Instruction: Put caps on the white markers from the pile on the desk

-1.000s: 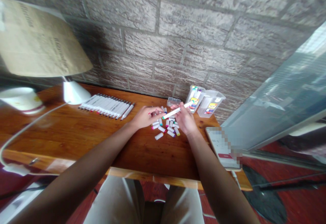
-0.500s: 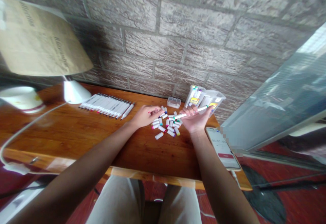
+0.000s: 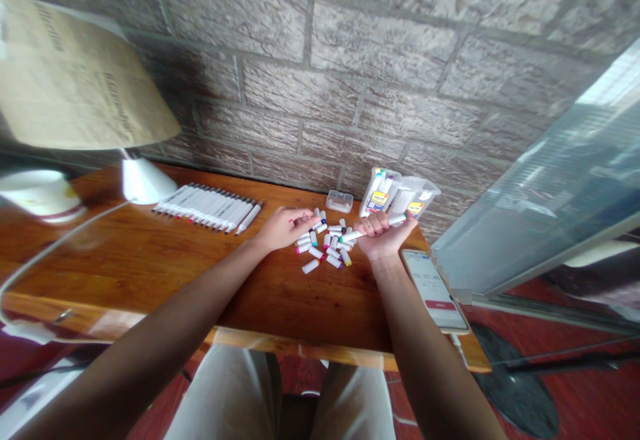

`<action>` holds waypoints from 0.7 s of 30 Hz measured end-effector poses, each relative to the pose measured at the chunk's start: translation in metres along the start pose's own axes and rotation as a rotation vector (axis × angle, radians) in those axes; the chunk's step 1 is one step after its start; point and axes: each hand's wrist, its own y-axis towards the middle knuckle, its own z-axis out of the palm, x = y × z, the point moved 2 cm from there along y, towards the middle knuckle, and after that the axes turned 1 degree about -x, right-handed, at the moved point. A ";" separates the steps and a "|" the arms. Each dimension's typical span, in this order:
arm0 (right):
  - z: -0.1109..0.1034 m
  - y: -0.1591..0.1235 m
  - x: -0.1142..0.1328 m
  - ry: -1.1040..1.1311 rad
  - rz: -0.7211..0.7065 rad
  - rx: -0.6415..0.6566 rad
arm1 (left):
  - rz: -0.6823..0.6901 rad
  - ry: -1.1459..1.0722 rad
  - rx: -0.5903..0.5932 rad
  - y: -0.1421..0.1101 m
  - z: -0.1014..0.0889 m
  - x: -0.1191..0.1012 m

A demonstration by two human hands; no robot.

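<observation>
In my right hand is a white marker with green at its ends, the fingers wrapped round its middle. It lies slantwise over the right part of a loose heap of marker caps, white with coloured ends. My left hand rests at the heap's left edge with its fingers bent together; what they hold, if anything, is hidden. Left of that hand, a row of uncapped white markers lies side by side, with one marker slightly apart at the right end.
Behind the caps stands a small clear plastic box. Clear marker cases are at the back right. A phone showing a timer lies by the right edge. At left are a lamp, a paper cup and a cable.
The marker in my right hand has turned a little and its left end sits lower, while my fingers have closed further round it. My left hand stays by the caps.
</observation>
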 end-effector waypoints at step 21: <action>0.023 -0.001 -0.018 -0.147 0.093 0.077 | -0.049 -0.077 0.146 -0.001 0.007 -0.005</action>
